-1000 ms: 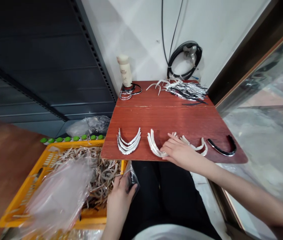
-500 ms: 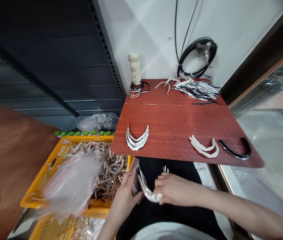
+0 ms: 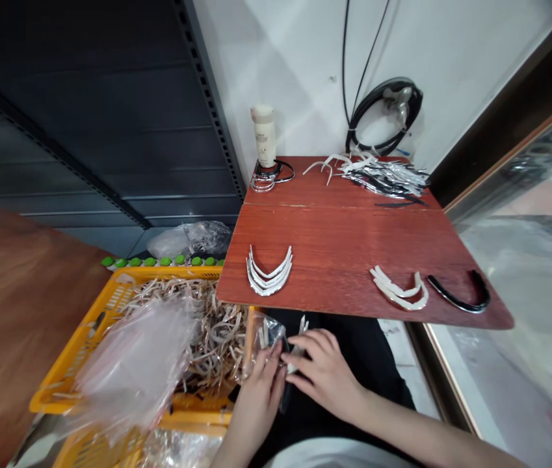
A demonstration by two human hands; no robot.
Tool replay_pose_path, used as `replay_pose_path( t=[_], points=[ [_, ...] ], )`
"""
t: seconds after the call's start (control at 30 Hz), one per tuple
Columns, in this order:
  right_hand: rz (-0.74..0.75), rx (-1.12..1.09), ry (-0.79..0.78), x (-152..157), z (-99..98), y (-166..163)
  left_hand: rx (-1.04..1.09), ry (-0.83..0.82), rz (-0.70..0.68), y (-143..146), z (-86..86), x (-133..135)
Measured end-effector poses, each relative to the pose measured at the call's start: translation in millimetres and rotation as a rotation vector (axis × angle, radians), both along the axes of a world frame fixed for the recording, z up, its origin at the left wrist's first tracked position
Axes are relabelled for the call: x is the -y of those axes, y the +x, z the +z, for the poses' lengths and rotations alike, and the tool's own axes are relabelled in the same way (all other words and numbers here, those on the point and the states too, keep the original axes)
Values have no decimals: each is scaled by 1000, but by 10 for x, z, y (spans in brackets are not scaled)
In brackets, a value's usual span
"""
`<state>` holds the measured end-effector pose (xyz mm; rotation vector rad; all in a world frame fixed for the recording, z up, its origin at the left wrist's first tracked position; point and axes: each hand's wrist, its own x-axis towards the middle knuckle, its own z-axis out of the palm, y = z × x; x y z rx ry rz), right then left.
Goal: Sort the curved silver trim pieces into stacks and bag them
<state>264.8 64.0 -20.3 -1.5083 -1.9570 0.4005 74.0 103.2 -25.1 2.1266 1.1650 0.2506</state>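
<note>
Below the near edge of the red-brown table (image 3: 344,234), over my lap, my left hand (image 3: 259,400) holds a small clear plastic bag (image 3: 266,338) by its side. My right hand (image 3: 322,377) pinches a bundle of white curved plastic strips (image 3: 298,335), its ends sticking up at the bag's mouth. On the table lie a stack of white curved strips (image 3: 269,273) at the near left, a smaller white stack (image 3: 399,289) at the near right, and one black curved piece (image 3: 461,296) beside it.
A yellow crate (image 3: 110,312) full of beige curved strips and clear bags stands at the left. At the table's back are a white bottle (image 3: 264,136), some rings and a pile of silvery and black strips (image 3: 383,174). Coiled cable (image 3: 383,117) hangs on the wall. Glass lies to the right.
My right hand took the middle stack of white strips off the table, brought it down to my lap and now pushes it into the bag held by my left hand.
</note>
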Motion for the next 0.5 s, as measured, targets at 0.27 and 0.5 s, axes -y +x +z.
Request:
replay_pose_path(
  t=[0.27, 0.5],
  points=[
    [-412, -1036, -812, -172, -65, 125, 61, -52, 0, -9, -6, -13],
    [-432, -1155, -703, -46, 91, -292, 107, -65, -24, -89, 95, -77]
  ],
)
